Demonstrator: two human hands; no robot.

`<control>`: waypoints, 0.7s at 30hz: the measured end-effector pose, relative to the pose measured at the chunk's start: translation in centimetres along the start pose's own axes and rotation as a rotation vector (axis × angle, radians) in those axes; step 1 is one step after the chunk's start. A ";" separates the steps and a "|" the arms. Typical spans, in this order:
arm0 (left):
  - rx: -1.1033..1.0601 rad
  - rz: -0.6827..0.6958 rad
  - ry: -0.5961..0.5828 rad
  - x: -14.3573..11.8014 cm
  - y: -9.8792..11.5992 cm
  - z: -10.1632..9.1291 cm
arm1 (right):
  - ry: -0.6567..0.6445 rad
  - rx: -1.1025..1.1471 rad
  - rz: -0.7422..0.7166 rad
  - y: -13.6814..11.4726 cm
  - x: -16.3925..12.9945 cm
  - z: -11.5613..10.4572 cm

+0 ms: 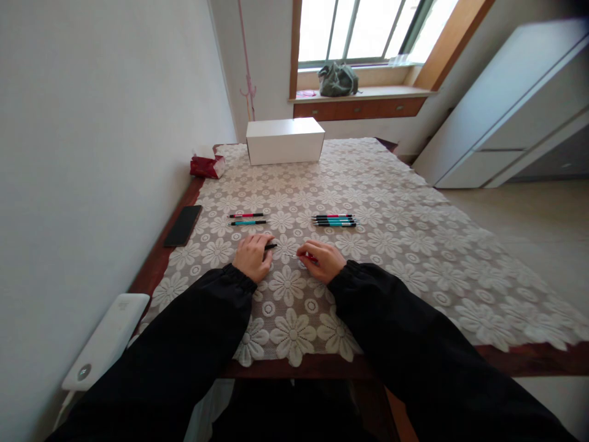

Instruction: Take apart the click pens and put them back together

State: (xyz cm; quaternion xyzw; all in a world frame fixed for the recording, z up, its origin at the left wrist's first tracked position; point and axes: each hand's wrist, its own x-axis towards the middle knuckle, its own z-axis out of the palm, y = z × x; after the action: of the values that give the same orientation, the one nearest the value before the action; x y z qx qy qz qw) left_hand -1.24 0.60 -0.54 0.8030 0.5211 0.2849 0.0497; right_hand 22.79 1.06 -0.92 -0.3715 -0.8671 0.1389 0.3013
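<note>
Just above the lace tablecloth, my left hand [254,256] is closed around a short black pen part [270,247] that points right. Across a small gap, my right hand [323,260] pinches a red pen barrel [311,258]. A thin pale refill [289,254] sticks out from its left end toward my left hand. Beyond my left hand lie a red and black pen [246,215] and a teal and black pen [248,223], side by side. Past my right hand, several pens [334,220], red and teal with black ends, lie in a close row.
A white box [285,141] stands at the table's far end. A red tissue pack [207,166] and a black phone [183,225] lie along the left edge. A white device with a cable [107,341] sits near the wall at front left. The lace tablecloth [400,239] covers the table.
</note>
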 end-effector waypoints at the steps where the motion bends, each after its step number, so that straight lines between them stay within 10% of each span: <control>1: 0.016 -0.003 -0.002 0.0 -0.1 0.1 | 0.007 -0.007 0.005 0.1 0.0 0.0; 21: -0.071 0.033 -0.087 0.2 0.2 -0.3 | -0.010 -0.167 -0.018 0.9 -0.2 0.3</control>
State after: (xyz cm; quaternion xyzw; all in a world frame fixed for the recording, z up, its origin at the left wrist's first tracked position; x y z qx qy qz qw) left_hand -1.18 0.60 -0.12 0.8208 0.4946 0.2689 0.0962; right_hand 23.24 1.52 -1.66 -0.3868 -0.8805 0.0651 0.2661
